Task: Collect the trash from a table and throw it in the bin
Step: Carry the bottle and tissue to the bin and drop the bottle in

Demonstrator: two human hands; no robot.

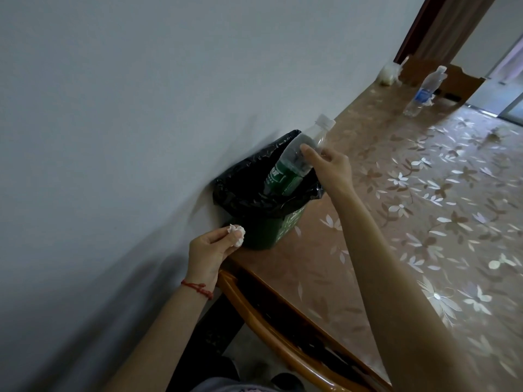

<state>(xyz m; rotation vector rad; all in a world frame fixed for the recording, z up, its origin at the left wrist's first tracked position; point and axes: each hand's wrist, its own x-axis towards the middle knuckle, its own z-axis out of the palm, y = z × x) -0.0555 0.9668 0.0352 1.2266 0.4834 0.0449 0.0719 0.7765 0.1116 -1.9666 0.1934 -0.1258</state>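
A green bin [271, 230] lined with a black bag [240, 193] stands on the table's near corner against the wall. My right hand [329, 165] grips a clear plastic bottle with a green label [294, 162] by its upper part; the bottle's lower half is inside the bin's mouth, tilted. My left hand [210, 250] pinches a crumpled white tissue [237, 232] just left of the bin, below its rim.
The table [410, 210] has a brown floral cover and a wooden edge [254, 315]. Far along it stand a blue-labelled water bottle [424, 91], a white crumpled bag [389, 73] by the wall and a cardboard box [450, 77]. A small scrap [496, 134] lies at right.
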